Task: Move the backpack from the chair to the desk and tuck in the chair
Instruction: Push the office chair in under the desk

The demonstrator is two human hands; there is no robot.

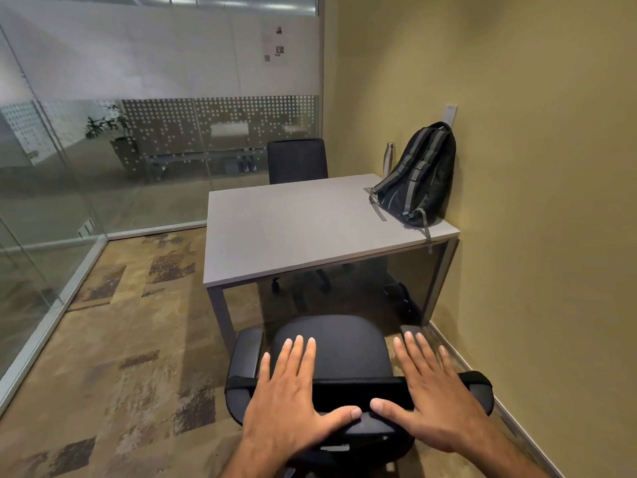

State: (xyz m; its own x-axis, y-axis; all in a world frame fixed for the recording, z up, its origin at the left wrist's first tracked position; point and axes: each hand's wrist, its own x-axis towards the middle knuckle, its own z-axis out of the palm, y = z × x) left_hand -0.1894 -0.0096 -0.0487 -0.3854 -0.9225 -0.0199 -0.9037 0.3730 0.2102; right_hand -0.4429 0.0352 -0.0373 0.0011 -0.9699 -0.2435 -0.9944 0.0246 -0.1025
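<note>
A black backpack [418, 174] with grey straps stands on the far right corner of the grey desk [293, 229], leaning on the yellow wall. A black office chair [332, 346] stands in front of the desk, its seat outside the desk's front edge. My left hand [289, 395] and my right hand [427, 391] hover flat over the top of the chair's backrest, fingers spread and pointing forward. Neither hand grips anything; I cannot tell whether the palms touch the backrest.
A steel bottle [389, 158] stands behind the backpack. A second black chair [298, 160] sits at the desk's far side. A glass partition [103, 150] runs along the left and back. The yellow wall [534, 201] is close on the right. Patterned carpet lies to the left.
</note>
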